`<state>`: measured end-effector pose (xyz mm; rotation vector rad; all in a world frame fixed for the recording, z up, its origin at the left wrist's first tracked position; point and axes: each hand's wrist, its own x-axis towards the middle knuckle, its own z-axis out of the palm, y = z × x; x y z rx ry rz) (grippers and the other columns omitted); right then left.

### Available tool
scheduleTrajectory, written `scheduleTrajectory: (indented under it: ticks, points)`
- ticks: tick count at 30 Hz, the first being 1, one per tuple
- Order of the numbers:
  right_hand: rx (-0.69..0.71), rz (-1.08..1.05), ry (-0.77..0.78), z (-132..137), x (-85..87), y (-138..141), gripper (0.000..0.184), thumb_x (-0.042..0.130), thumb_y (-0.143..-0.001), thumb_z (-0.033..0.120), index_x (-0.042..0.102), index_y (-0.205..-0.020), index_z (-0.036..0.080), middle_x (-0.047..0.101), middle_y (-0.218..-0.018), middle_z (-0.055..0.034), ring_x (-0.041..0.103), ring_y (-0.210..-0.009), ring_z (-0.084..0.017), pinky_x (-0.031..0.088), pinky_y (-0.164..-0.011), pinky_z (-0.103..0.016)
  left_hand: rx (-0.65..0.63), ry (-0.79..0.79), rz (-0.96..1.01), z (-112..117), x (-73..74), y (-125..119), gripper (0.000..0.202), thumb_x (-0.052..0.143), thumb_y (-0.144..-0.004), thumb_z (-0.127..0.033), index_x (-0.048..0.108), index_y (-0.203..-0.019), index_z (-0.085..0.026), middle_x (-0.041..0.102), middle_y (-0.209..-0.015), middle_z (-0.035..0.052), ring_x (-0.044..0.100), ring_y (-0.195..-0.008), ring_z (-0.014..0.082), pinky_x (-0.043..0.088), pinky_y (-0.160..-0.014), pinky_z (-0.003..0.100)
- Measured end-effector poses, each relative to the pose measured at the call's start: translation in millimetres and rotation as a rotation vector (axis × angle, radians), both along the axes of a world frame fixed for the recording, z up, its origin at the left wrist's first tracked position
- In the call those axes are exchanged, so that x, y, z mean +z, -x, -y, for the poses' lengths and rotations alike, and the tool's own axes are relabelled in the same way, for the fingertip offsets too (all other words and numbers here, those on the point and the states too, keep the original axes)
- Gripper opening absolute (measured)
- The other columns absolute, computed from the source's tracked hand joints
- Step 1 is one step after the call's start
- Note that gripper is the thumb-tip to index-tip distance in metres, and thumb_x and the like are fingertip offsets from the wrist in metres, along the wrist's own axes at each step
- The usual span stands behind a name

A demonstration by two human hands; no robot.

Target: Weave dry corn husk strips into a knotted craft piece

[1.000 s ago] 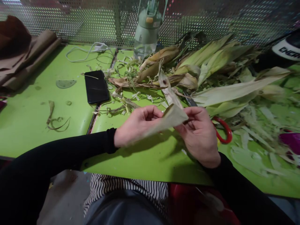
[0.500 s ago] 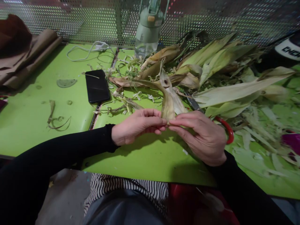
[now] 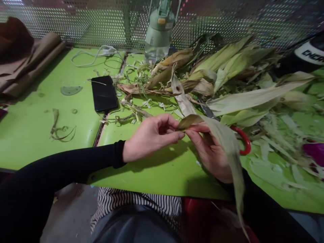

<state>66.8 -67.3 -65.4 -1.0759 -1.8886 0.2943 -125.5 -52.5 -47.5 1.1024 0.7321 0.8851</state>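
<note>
A long, pale green-brown corn husk (image 3: 225, 135) is pinched at its narrow end between both hands. My left hand (image 3: 157, 135) is closed, thumb and fingers on the husk's end. My right hand (image 3: 212, 152) grips it just beside, fingertips almost meeting the left ones. The husk's free length drapes over the back of my right hand and hangs toward the table's front edge. Behind my hands lies another husk (image 3: 182, 98) with a dark spot. Scissors with a red handle (image 3: 245, 141) lie to the right of my right hand, partly hidden by husks.
A heap of husks (image 3: 227, 67) spreads across the back and right of the green table (image 3: 146, 175). A phone (image 3: 104, 93) lies left of the scraps. Behind stand a water bottle (image 3: 159, 37) and a perforated screen. Brown paper (image 3: 27, 64) and a white cable (image 3: 92, 57) are farther left.
The husk's free length, which stood up away from me, has flipped over to the right and now drapes across my right hand. Both hands have turned slightly but still pinch its end.
</note>
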Motion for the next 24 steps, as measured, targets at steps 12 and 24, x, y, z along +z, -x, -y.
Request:
scheduleTrajectory:
  ticks: [12,24]
  points:
    - [0.002,-0.221,0.307,0.4,1.1,6.6,0.007,0.071,-0.087,0.032,0.07,-0.09,0.026,0.07,-0.073,0.0037,0.06,-0.054,-0.011,0.047,-0.046,-0.023,-0.002,0.126,-0.005,-4.7,0.5,4.4,0.021,0.076,-0.078,-0.026,0.063,-0.085,-0.011,0.069,-0.083,0.0031,0.064,-0.076,0.0104,0.054,-0.074,0.025]
    - [-0.011,-0.121,0.309,1.0,2.2,6.9,0.009,0.071,-0.087,0.032,0.071,-0.092,0.025,0.073,-0.083,0.0006,0.067,-0.072,-0.015,0.053,-0.065,-0.029,-0.076,0.168,-0.015,-15.1,-5.9,7.9,0.018,0.071,-0.083,-0.027,0.065,-0.085,-0.011,0.072,-0.079,0.0054,0.067,-0.073,0.0116,0.054,-0.071,0.025]
